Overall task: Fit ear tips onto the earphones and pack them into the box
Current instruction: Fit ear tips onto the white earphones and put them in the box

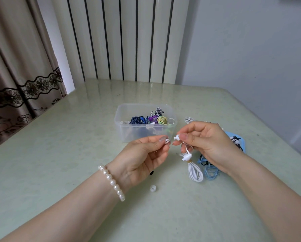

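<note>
Left of the clear plastic box (121, 127), nothing but glossy pale-green table (58, 145). Nearer than the box, left hand (142, 154) closed in a fingertip pinch on a small translucent white ear tip (167, 141), soft and ring-like, pearl bracelet (111, 182) round the wrist. Well nearer than the box, on the bare top, a second white ear tip (153, 188), a short hollow dome lying loose. Inside the box, coiled earphones in navy, purple, yellow-green and striped black-and-white, piled toward its right end. Just right of the pinched tip and apart from it by a small gap, right hand (203, 138) pinching a hard white earbud (176, 137), bare nozzle toward the tip; its twin earbud (187, 156) dangling below on thin cord, above a banded white cable bundle (196, 172) resting on the table. Right of the box, more loose cables in light blue and dark on a blue tray (242, 142).

Risks, as judged: tip small, pliant and slippery, so a skewed push onto the nozzle could fold the rim or flick it from the fingertips; loose tip on the slick top liable to be brushed away by a forearm; dangling bud could swing and tug the aim off.
</note>
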The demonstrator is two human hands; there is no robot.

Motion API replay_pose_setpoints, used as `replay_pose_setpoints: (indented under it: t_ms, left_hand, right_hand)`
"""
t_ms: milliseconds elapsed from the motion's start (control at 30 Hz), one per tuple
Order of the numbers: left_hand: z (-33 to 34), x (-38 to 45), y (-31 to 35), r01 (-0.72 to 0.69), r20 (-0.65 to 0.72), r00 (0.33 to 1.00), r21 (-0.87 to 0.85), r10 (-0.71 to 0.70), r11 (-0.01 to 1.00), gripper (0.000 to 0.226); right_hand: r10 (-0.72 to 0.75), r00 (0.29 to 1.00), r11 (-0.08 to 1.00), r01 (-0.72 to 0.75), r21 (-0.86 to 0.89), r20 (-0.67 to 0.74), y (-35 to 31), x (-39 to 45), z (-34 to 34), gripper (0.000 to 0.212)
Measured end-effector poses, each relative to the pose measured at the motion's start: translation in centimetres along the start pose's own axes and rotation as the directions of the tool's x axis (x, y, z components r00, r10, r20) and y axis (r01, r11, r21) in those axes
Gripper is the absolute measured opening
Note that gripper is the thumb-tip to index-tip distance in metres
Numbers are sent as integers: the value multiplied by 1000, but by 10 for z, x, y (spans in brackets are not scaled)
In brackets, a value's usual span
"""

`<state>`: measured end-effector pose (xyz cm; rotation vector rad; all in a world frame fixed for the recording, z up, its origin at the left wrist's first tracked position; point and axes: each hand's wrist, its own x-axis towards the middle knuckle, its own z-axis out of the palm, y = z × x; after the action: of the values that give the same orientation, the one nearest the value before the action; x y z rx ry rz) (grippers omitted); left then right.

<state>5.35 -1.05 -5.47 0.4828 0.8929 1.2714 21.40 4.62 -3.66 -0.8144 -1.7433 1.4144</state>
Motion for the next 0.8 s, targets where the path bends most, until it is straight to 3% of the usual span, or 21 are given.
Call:
replay_pose_setpoints:
  t_ms: [233, 800]
  left_hand:
    - [2, 0, -2, 29, 7, 1000, -83, -29, 996, 10]
    - [2, -1, -3, 62, 11, 998, -41, -62, 997, 14]
  right_hand:
    - [-82, 996, 990, 79, -115, -23, -1, -3, 9, 2]
    - [-146, 983, 965, 118, -233, -107, 5, -1, 13, 16]
